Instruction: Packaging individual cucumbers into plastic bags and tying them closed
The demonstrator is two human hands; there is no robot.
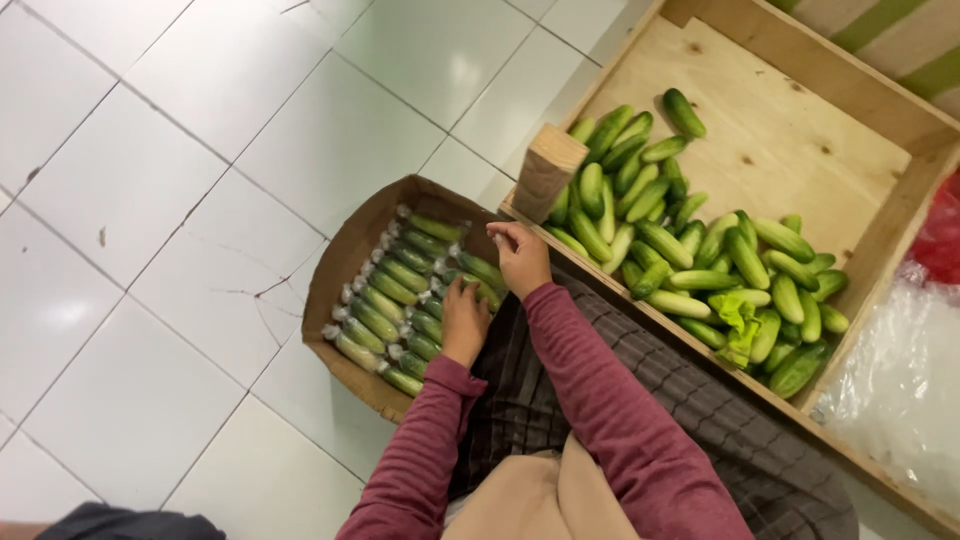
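A brown cardboard box (pixel 340 270) on the tiled floor holds several cucumbers wrapped in clear plastic (pixel 385 300), laid in rows. My left hand (pixel 465 318) rests on the wrapped cucumbers at the box's right side, fingers bent down onto them. My right hand (pixel 520 255) hovers just above the box's far right corner, fingers curled together; whether it pinches anything is hidden. Both arms wear dark red sleeves.
A large wooden crate (pixel 800 120) to the right holds a pile of loose green cucumbers (pixel 690 250) and a bit of leafy green (pixel 738 312). Clear plastic sheeting (pixel 900 390) lies at far right. White floor tiles (pixel 200 150) spread to the left.
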